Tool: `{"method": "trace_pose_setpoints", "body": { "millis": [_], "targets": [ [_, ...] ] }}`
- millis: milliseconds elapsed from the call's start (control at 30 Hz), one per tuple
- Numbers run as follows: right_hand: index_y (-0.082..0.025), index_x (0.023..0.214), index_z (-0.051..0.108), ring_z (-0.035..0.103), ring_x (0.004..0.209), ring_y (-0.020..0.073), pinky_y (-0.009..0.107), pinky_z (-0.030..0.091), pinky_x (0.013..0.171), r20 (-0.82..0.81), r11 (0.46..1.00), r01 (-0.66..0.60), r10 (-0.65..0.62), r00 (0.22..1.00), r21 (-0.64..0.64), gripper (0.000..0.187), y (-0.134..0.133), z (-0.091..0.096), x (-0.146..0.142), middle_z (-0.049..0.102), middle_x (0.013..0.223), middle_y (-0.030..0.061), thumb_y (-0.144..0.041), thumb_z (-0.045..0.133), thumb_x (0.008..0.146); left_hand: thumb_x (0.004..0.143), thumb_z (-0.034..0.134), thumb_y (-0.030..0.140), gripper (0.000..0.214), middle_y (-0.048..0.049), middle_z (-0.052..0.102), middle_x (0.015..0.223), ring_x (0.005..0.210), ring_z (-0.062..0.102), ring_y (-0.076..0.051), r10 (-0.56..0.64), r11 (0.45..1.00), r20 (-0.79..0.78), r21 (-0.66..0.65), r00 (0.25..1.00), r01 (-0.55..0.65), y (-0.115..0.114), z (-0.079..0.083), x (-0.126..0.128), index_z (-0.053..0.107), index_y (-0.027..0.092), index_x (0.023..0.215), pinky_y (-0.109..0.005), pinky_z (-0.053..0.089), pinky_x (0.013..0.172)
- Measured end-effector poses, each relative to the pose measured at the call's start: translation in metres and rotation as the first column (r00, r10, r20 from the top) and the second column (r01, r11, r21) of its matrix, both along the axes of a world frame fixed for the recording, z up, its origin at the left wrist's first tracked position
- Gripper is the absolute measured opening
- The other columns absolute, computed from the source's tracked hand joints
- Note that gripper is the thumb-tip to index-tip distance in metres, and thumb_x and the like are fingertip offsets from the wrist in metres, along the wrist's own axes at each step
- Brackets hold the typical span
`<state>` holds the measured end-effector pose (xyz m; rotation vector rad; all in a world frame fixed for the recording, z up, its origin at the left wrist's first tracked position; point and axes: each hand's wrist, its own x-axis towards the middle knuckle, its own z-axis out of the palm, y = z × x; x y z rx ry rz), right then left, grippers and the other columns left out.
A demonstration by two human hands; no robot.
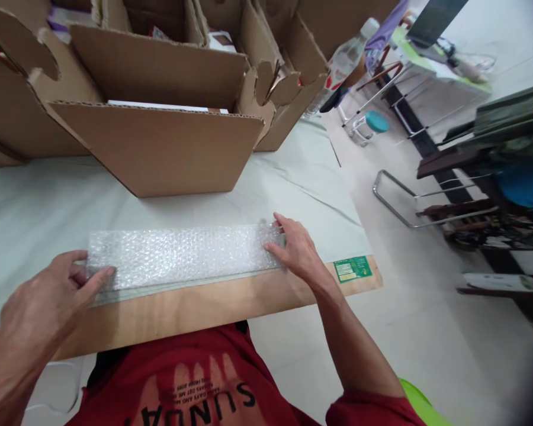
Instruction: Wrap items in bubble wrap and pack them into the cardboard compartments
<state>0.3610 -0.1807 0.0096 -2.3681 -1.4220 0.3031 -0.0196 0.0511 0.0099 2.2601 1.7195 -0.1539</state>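
Note:
A long, flat strip of bubble wrap (182,254) lies along the near side of the cloth-covered table, clear and shiny. Whether anything is inside the wrap I cannot tell. My left hand (53,296) grips its left end, thumb on top and fingers at the edge. At the opposite end my right hand (295,245) pinches the wrap between thumb and fingers. Just beyond the strip stands an open cardboard box (169,154), with the edge of a white flat item (160,106) showing inside.
More cardboard boxes with small packages line the back. A plastic bottle (344,59) stands beside them at the right. The table's wooden edge (195,307) bears a green label (352,269). A metal-framed chair (395,198) and a teal-topped stool (375,122) are on the floor.

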Motion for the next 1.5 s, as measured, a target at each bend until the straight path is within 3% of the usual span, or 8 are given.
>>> {"method": "trace_pose_setpoints", "body": {
  "millis": [133,267,400,700,967,1167,1367,1500],
  "targets": [
    [-0.018,0.104,0.069,0.062,0.080,0.0221,0.034,0.047,0.078,-0.163,0.991,-0.031,0.010,0.987,-0.128,0.023,0.011,0.022,-0.001,0.070,0.088,0.0052,-0.030,0.065,0.085,0.086,0.050,0.051,0.029,0.0019,0.059,0.065,0.059,0.053,-0.018,-0.013,0.989,-0.082,-0.145,0.997,0.001,-0.005,0.015,0.009,0.056,0.025,0.075,-0.029,0.034,0.059],
    [-0.020,0.077,0.061,0.053,0.064,0.0146,0.027,0.038,0.063,-0.387,0.996,-0.071,0.041,0.921,-0.062,0.019,-0.003,0.038,-0.027,0.058,0.068,-0.0019,-0.035,0.061,0.089,0.087,0.044,0.043,0.029,-0.0071,0.065,0.082,0.075,0.056,-0.022,-0.129,0.972,-0.018,0.195,0.992,0.130,-0.005,0.020,0.001,0.062,0.022,0.076,-0.033,0.038,0.068],
    [-0.020,0.118,0.063,0.058,0.068,0.0151,0.027,0.045,0.063,-0.695,0.999,-0.023,0.043,0.717,0.038,0.031,-0.016,0.035,-0.083,0.064,0.078,-0.0009,-0.032,0.062,0.090,0.096,0.036,0.042,0.046,-0.0155,0.071,0.097,0.087,0.058,-0.029,-0.081,0.842,-0.079,0.529,0.994,0.111,0.013,0.037,0.005,0.076,0.017,0.097,-0.041,0.039,0.077],
    [-0.032,0.164,0.025,0.062,0.071,0.0125,0.028,0.052,0.064,-0.927,0.991,0.028,0.111,0.359,0.129,0.082,0.026,-0.005,-0.194,0.064,0.097,0.0012,-0.025,0.063,0.092,0.093,0.053,0.030,0.056,-0.0202,0.069,0.133,0.115,0.066,-0.031,-0.096,0.914,0.278,0.404,0.956,-0.026,0.077,0.052,0.058,0.053,0.007,0.145,-0.050,0.047,0.101],
    [-0.033,0.146,0.057,0.068,0.075,0.0129,0.019,0.049,0.048,-0.961,1.000,0.011,-0.007,0.278,-0.004,0.058,0.040,-0.005,-0.190,0.061,0.114,0.0076,-0.036,0.069,0.089,0.098,0.047,0.021,0.035,-0.0074,0.074,0.128,0.130,0.064,-0.025,-0.490,0.856,0.543,0.446,0.682,0.261,-0.006,-0.004,0.001,0.067,0.022,0.127,-0.045,0.052,0.110],
    [-0.022,0.124,0.074,0.063,0.065,0.0122,0.020,0.046,0.052,-0.973,0.997,-0.072,-0.003,0.229,-0.020,0.043,0.060,0.007,-0.195,0.067,0.075,0.0010,-0.042,0.074,0.086,0.091,0.046,0.007,0.046,-0.0068,0.075,0.126,0.129,0.065,-0.024,-0.560,0.824,0.591,0.468,0.581,0.320,-0.028,-0.028,-0.019,0.067,0.023,0.129,-0.043,0.055,0.109],
    [-0.019,0.104,0.077,0.062,0.059,0.0113,0.022,0.046,0.057,-0.995,0.996,0.087,0.038,-0.095,0.030,0.041,0.065,0.016,-0.201,0.074,0.073,0.0033,-0.049,0.083,0.078,0.082,0.038,-0.002,0.079,-0.0042,0.061,0.150,0.147,0.047,-0.022,-0.575,0.818,0.579,0.397,0.578,0.416,-0.040,-0.022,-0.040,0.046,0.030,0.153,-0.046,0.044,0.120],
    [-0.020,0.112,0.075,0.067,0.069,0.0157,0.027,0.051,0.064,-0.973,0.988,0.113,0.124,-0.195,0.103,0.041,0.071,0.027,-0.199,0.076,0.084,0.0064,-0.044,0.080,0.080,0.090,0.050,0.012,0.050,-0.0067,0.070,0.137,0.138,0.058,-0.026,-0.485,0.874,0.650,0.363,0.585,0.322,-0.054,-0.009,-0.038,0.061,0.026,0.136,-0.047,0.044,0.118]
  ]
}}
